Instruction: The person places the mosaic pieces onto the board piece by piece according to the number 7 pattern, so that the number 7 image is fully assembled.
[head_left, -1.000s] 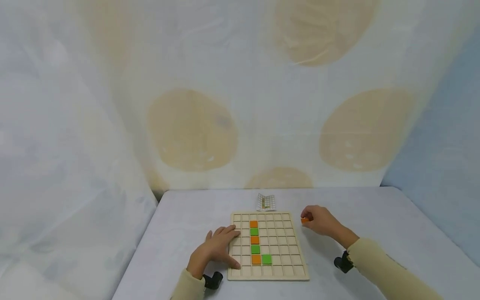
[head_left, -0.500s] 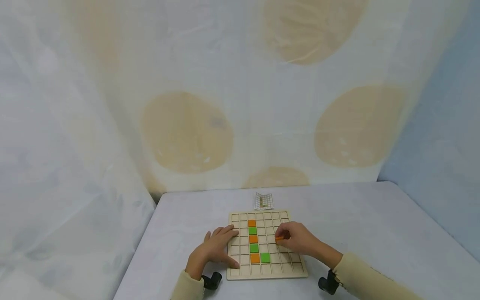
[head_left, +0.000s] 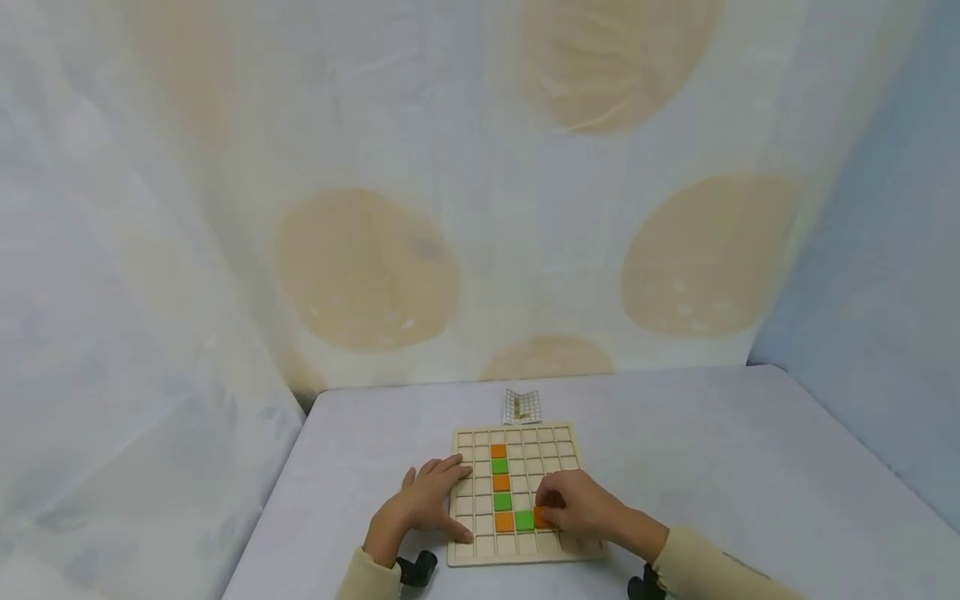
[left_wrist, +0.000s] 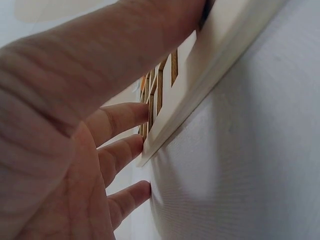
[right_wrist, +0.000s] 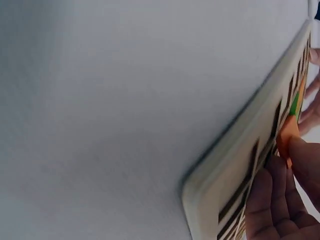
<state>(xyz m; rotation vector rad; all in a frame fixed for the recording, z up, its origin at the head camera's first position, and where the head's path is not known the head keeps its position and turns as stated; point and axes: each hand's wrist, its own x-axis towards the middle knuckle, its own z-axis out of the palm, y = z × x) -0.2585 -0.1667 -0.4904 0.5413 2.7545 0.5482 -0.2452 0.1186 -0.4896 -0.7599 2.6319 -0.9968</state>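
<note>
A wooden grid board (head_left: 480, 550) lies on the white table. Down one of its columns runs a line of orange and green square tiles (head_left: 501, 483), turning right at the bottom with a green tile (head_left: 524, 520). My right hand (head_left: 583, 506) pinches an orange tile (right_wrist: 287, 132) between thumb and fingers, at the cell just right of that green tile. My left hand (head_left: 422, 506) is spread over the board's left edge. In the left wrist view its thumb and two fingertips (left_wrist: 142, 112) rest on the frame, while another finger touches the table beside it.
A small folded pattern card (head_left: 522, 407) with a printed grid stands behind the board. White cloth covers the table (head_left: 675, 442). A patterned curtain (head_left: 480, 208) hangs along the back, and more sheeting closes off both sides.
My right hand has carried the orange tile from beyond the board's right edge leftward and down to the cell beside the lower green tile. My left hand keeps its place on the board.
</note>
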